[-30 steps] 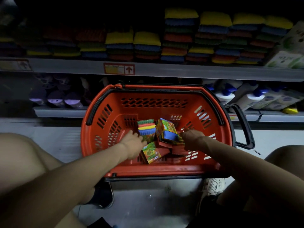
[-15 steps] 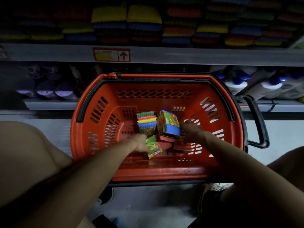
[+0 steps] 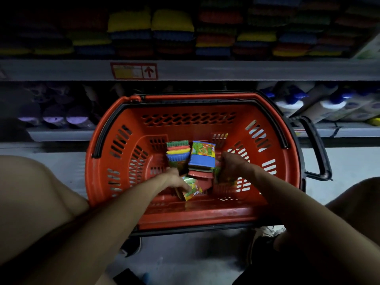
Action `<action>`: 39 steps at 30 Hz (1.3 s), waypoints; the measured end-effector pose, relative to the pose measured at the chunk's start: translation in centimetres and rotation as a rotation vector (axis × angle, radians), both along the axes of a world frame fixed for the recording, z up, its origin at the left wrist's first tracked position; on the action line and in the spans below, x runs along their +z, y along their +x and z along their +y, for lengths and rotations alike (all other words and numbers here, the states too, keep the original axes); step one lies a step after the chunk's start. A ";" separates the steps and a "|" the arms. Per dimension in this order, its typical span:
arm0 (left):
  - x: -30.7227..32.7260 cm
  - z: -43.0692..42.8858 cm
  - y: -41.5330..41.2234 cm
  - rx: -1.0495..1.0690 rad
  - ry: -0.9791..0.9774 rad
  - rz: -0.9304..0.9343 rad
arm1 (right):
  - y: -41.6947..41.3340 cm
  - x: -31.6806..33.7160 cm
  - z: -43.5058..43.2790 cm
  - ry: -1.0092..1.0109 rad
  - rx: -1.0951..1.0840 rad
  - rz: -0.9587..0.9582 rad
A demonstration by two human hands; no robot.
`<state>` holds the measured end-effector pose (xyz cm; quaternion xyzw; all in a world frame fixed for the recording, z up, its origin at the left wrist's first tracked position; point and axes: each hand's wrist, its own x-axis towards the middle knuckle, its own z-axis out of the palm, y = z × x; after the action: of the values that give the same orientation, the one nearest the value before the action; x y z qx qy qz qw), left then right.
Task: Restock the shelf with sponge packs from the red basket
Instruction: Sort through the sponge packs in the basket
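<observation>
Item: red basket, on the floor below the shelf.
Contents: a few sponge packs clustered at its centre, one upright pack blue-faced.
Left hand: fingers grasping a flat pack near the front wall.
Right hand: fingers curled down beside the upright pack (grasp cannot be told; wrapper partly hidden).
Shelf stock: stacked sponges.
</observation>
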<state>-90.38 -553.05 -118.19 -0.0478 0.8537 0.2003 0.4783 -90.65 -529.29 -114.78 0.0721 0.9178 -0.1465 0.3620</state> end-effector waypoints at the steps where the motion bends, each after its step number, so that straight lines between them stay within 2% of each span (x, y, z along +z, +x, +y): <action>1: 0.2 0.0 0.1 -0.017 -0.024 -0.017 | 0.0 0.2 0.0 -0.011 -0.006 0.020; 3: 0.6 0.1 0.3 -0.009 -0.044 -0.020 | 0.2 0.6 -0.1 -0.046 -0.047 0.058; 8: 1.8 -0.8 0.1 0.183 0.098 -0.015 | 0.6 2.0 -0.1 -0.125 -0.161 0.149; 12: 4.5 -1.6 -0.6 0.366 0.231 -0.148 | 0.8 3.5 0.4 -0.154 -0.161 0.202; 16: 7.3 -2.4 -1.9 0.496 0.309 -0.126 | 0.9 5.5 0.1 -0.128 -0.141 0.299; 20: 11.3 -3.0 -2.5 0.480 0.275 -0.046 | 1.2 7.8 -0.8 -0.098 -0.075 0.302; 25: 15.8 -3.6 -2.5 0.360 0.246 0.148 | 1.7 11.2 -1.0 -0.110 -0.079 0.406; 33: 22.4 -4.8 -2.3 0.225 0.292 0.360 | 2.9 18.8 -0.9 -0.187 -0.031 0.462; 39: 26.9 -5.9 -2.9 0.118 0.262 0.482 | 3.4 23.6 -1.9 -0.286 -0.079 0.509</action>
<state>-93.27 -558.95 -91.29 0.0137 0.9055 0.3421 0.2508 -87.23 -531.16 -91.14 0.0171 0.9455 -0.3020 0.1205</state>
